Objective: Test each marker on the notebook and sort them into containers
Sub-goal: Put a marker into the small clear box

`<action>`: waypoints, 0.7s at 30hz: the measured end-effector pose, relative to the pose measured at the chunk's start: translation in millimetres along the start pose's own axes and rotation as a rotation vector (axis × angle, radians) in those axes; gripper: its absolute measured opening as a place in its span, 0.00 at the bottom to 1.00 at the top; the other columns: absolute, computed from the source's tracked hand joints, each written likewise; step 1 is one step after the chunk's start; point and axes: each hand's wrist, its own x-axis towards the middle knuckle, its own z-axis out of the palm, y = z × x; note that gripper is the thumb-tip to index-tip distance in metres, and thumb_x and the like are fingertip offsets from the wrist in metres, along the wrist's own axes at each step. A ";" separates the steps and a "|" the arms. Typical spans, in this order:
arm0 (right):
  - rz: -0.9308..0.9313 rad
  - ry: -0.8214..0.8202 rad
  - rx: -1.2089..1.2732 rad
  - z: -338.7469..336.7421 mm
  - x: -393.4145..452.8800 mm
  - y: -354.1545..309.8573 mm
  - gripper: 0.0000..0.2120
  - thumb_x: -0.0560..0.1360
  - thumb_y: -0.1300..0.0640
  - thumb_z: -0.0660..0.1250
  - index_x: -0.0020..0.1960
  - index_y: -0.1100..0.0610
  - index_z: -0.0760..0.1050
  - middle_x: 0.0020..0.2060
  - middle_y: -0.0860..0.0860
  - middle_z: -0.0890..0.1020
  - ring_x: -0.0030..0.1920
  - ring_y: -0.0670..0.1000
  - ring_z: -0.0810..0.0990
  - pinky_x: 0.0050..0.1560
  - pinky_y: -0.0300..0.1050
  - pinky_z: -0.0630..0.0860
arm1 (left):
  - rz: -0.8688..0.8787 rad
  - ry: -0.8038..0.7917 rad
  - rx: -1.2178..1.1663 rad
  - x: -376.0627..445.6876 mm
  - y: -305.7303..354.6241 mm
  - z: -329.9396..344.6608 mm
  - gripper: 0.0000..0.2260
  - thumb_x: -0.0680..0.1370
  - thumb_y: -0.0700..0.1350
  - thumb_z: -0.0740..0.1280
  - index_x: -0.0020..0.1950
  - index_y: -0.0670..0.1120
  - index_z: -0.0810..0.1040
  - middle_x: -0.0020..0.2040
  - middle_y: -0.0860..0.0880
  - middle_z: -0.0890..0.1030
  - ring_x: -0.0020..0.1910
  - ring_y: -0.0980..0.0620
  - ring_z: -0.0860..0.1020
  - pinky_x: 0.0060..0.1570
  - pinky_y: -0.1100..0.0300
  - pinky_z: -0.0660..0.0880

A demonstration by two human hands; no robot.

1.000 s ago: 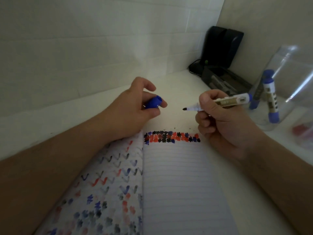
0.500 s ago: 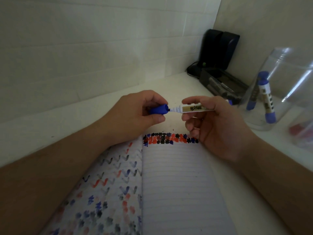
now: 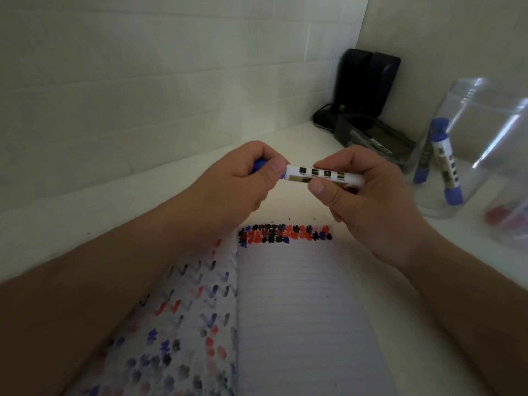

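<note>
I hold a white marker (image 3: pixel 323 176) level above the notebook's top edge. My right hand (image 3: pixel 363 195) grips its barrel. My left hand (image 3: pixel 240 181) pinches the blue cap (image 3: pixel 258 166), which sits pressed onto the marker's tip end. The open notebook (image 3: pixel 300 310) lies below, with a band of black, red and blue marks along the top of its right page and scattered marks on the left page. A clear container (image 3: pixel 468 155) at the right holds two blue-capped markers (image 3: pixel 445 170).
A second clear container (image 3: pixel 511 212) with something red inside stands at the far right edge. A dark tray (image 3: pixel 374 138) and black speakers (image 3: pixel 365 81) fill the back corner. A white tiled wall runs along the left and back.
A second ago the marker was uncapped with the cap in my left hand. My hands came together and the cap went onto the tip; it now sits fully on.
</note>
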 end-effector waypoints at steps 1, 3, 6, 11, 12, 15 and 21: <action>0.021 -0.023 0.017 0.3 -0.3 0.6 0.07 0.72 0.52 0.74 0.49 0.52 0.80 0.29 0.46 0.77 0.26 0.48 0.70 0.27 0.41 0.70 | -0.010 -0.012 -0.029 -0.8 -1.2 2.3 0.09 0.85 0.48 0.61 0.53 0.45 0.77 0.32 0.51 0.68 0.30 0.52 0.62 0.30 0.54 0.62; 0.061 -0.061 0.035 -0.5 0.0 3.2 0.10 0.72 0.50 0.73 0.49 0.54 0.79 0.27 0.45 0.74 0.25 0.45 0.66 0.26 0.39 0.66 | -0.007 -0.032 -0.031 -3.3 -4.6 4.1 0.09 0.82 0.51 0.61 0.52 0.47 0.76 0.33 0.50 0.67 0.30 0.52 0.62 0.31 0.53 0.61; 0.099 -0.066 0.020 -0.1 0.8 4.7 0.12 0.71 0.49 0.74 0.49 0.55 0.79 0.25 0.43 0.73 0.24 0.42 0.66 0.26 0.37 0.65 | 0.016 -0.028 0.060 -8.8 -7.2 3.2 0.07 0.79 0.55 0.61 0.51 0.53 0.75 0.31 0.54 0.67 0.30 0.53 0.64 0.33 0.53 0.64; 0.121 -0.083 0.099 1.0 0.5 6.2 0.10 0.71 0.50 0.74 0.48 0.54 0.79 0.27 0.44 0.74 0.25 0.43 0.68 0.26 0.38 0.66 | 0.056 0.007 0.180 -9.8 -4.7 4.6 0.06 0.79 0.57 0.61 0.51 0.58 0.74 0.30 0.59 0.70 0.31 0.57 0.67 0.36 0.55 0.68; 0.121 -0.083 0.110 1.0 0.2 6.2 0.09 0.71 0.50 0.74 0.48 0.54 0.79 0.27 0.44 0.74 0.25 0.44 0.68 0.27 0.38 0.67 | 0.059 0.015 0.191 -9.4 -4.2 4.7 0.07 0.79 0.57 0.60 0.52 0.58 0.74 0.31 0.60 0.70 0.31 0.58 0.67 0.36 0.55 0.68; 0.112 -0.084 0.114 0.7 0.1 5.0 0.11 0.71 0.50 0.74 0.48 0.55 0.79 0.28 0.46 0.74 0.25 0.45 0.67 0.27 0.39 0.66 | 0.063 0.023 0.210 -9.4 -3.2 5.0 0.07 0.79 0.57 0.60 0.52 0.58 0.74 0.31 0.59 0.70 0.31 0.58 0.67 0.37 0.55 0.69; 0.148 -0.077 0.106 -3.8 3.2 -0.2 0.06 0.79 0.56 0.72 0.49 0.54 0.75 0.29 0.53 0.72 0.28 0.51 0.65 0.27 0.43 0.64 | 0.070 0.028 0.205 -8.4 -0.6 9.2 0.07 0.83 0.56 0.60 0.53 0.56 0.74 0.34 0.53 0.70 0.31 0.56 0.67 0.35 0.57 0.68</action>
